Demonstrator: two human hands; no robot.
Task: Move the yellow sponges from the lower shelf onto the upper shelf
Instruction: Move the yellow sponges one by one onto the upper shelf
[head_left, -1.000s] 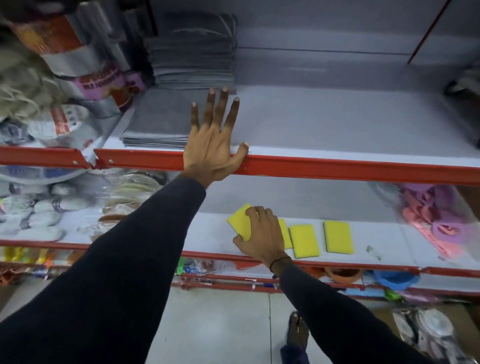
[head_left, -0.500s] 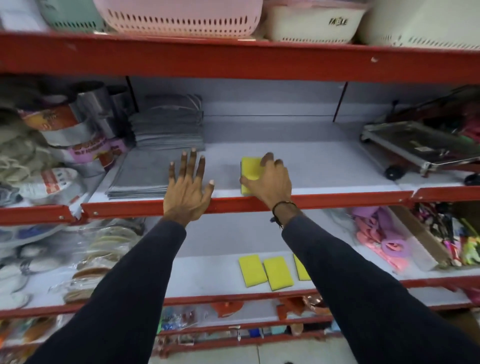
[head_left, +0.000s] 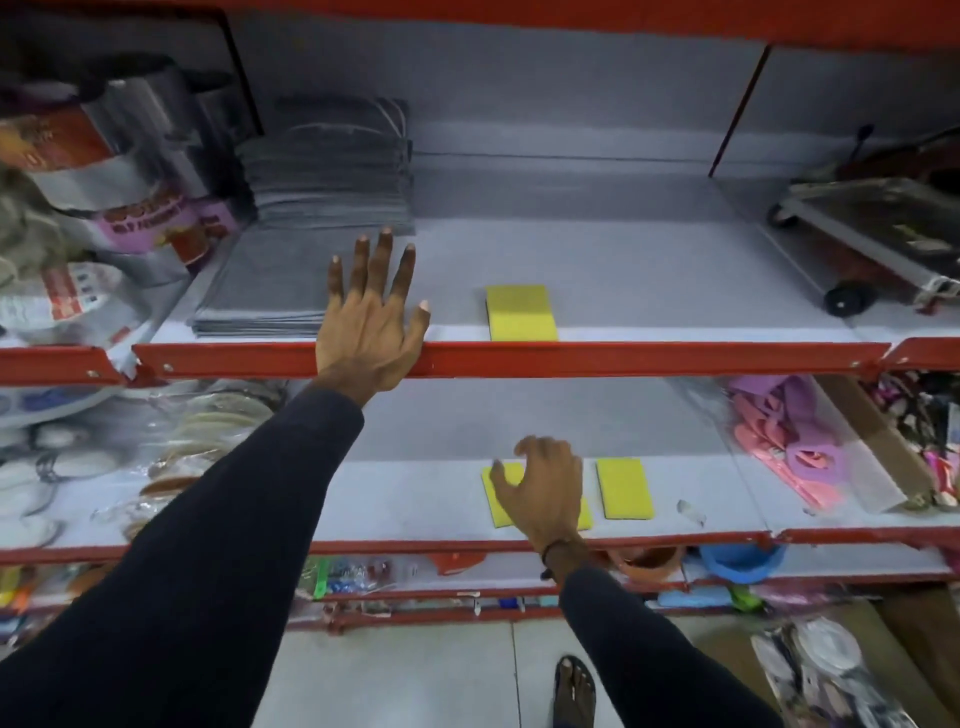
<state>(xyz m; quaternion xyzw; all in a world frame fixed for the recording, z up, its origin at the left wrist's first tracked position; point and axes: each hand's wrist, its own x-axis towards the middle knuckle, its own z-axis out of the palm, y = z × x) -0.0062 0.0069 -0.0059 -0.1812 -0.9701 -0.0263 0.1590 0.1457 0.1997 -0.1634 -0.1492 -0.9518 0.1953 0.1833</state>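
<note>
One yellow sponge lies flat on the upper shelf near its red front edge, with nothing touching it. On the lower shelf lie more yellow sponges: one at the right in full view, and one partly under my right hand. That hand hovers over it with fingers spread and curled, holding nothing. A yellow strip shows right of the hand. My left hand rests flat on the upper shelf's red edge, fingers apart.
Stacked grey cloths and a flat grey mat fill the upper shelf's left. Packaged goods crowd the far left, and a wheeled metal tray sits far right. Pink items in a bag lie right on the lower shelf.
My right hand let go of a sponge on the upper shelf and dropped to the lower shelf over another sponge. My left hand stayed on the shelf edge.
</note>
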